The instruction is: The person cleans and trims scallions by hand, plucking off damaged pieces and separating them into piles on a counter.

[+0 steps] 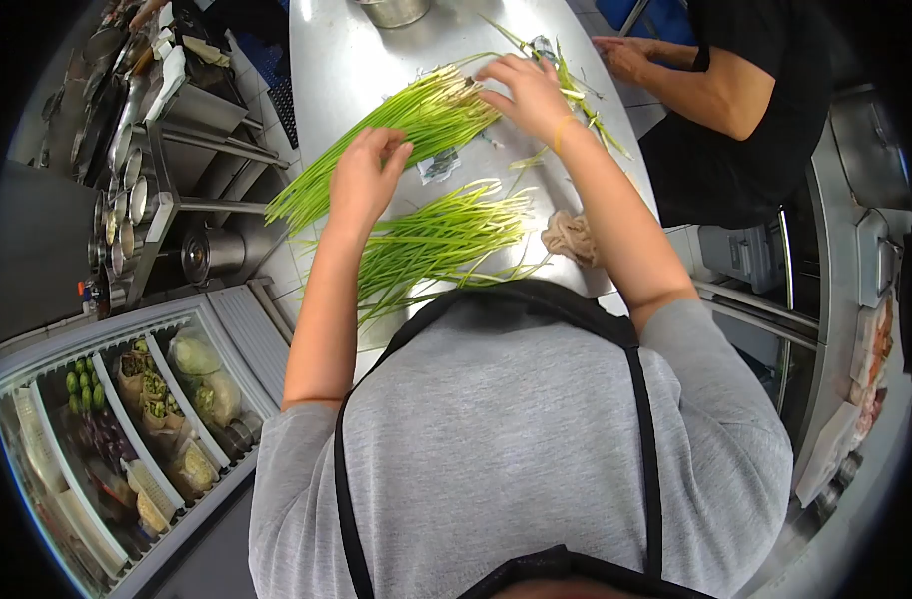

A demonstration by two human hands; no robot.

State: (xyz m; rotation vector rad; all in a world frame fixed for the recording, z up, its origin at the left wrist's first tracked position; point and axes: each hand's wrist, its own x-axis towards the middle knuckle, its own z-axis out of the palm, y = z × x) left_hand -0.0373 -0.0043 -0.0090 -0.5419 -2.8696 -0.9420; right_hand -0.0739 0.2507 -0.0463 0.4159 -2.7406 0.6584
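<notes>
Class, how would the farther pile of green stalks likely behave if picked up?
The farther pile of stalks would probably sag at its green ends if held by the pale end, being long and thin. Stalks might slip out, as no band shows around them.

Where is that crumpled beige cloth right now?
In the head view, the crumpled beige cloth lies right of centre on the shiny metal table, between the nearer bunch of thin green stalks and the person's bare right forearm.

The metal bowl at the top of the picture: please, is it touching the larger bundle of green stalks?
Apart. The head view shows bare tabletop between the metal bowl and the larger bundle of green stalks.
</notes>
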